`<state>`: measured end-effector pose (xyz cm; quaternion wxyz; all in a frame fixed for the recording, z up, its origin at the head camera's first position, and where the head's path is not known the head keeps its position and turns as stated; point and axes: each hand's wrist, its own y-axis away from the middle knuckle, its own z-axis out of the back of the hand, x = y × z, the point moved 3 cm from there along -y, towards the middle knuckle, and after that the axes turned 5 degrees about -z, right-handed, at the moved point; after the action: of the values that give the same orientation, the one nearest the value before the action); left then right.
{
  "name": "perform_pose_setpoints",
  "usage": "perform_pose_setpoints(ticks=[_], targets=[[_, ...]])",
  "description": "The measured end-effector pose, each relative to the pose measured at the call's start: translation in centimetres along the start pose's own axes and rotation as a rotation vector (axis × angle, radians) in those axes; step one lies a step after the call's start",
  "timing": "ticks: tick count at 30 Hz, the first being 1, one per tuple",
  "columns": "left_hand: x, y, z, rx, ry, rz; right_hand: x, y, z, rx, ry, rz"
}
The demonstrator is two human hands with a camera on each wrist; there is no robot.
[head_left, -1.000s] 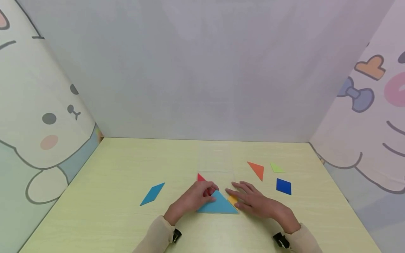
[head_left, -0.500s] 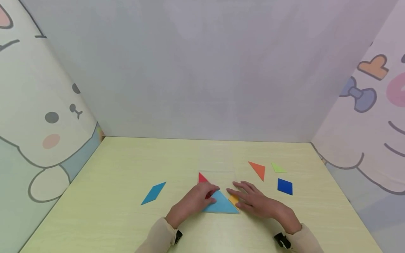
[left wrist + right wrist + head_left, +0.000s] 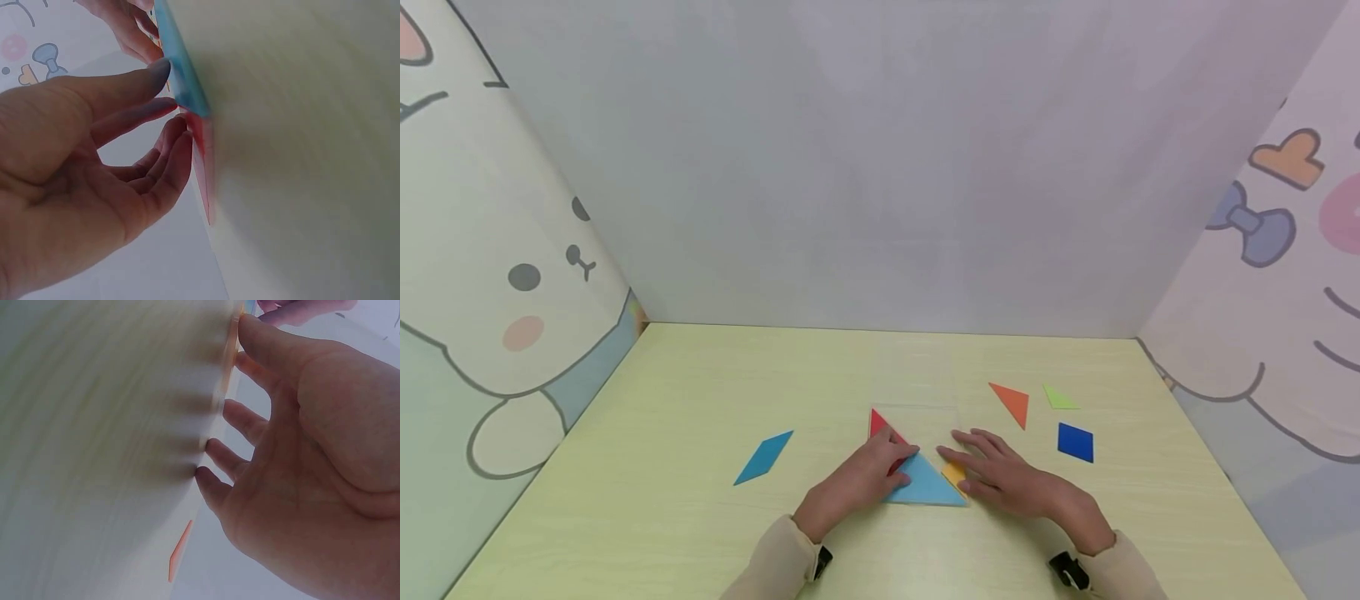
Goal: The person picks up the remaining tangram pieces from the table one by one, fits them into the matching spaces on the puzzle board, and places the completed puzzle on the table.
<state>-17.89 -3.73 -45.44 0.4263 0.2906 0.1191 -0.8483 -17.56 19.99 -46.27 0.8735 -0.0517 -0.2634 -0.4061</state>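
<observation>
My left hand (image 3: 861,471) rests at the left side of a large light blue triangle (image 3: 928,487) and a red triangle (image 3: 882,422), flat tangram pieces. In the left wrist view, its thumb lies at the light blue piece (image 3: 184,69), while the slightly bent fingertips touch the red piece (image 3: 203,162). Part of the red triangle is hidden under this hand. Fingers spread, my right hand (image 3: 1000,479) rests over a yellow piece (image 3: 953,473) along the light blue triangle's right edge. Its thumb is at that piece's near end; the other fingertips touch down farther back.
A clear tray (image 3: 917,407) lies around the joined pieces, with a clear sheet (image 3: 913,367) behind it. An orange triangle (image 3: 1013,404), a lime-green triangle (image 3: 1058,397) and a dark blue square (image 3: 1075,442) lie right; a blue parallelogram (image 3: 764,457) lies left.
My left hand has shifted slightly, showing more of the red triangle and covering the light blue triangle's left corner. My right hand stays in place. The head view has moved a little.
</observation>
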Motion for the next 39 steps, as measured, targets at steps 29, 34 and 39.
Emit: perform_pose_setpoints(ticks=[29, 34, 39], targets=[[-0.1, 0.5, 0.4, -0.031, -0.03, -0.006, -0.1, 0.0, -0.1, -0.014, -0.036, 0.019], [0.5, 0.8, 1.0, -0.047, 0.005, 0.041, 0.0, 0.0, 0.0, 0.003, -0.043, -0.003], [1.3, 1.1, 2.1, -0.083, 0.053, 0.073, 0.4, 0.1, 0.3, 0.004, -0.033, -0.002]])
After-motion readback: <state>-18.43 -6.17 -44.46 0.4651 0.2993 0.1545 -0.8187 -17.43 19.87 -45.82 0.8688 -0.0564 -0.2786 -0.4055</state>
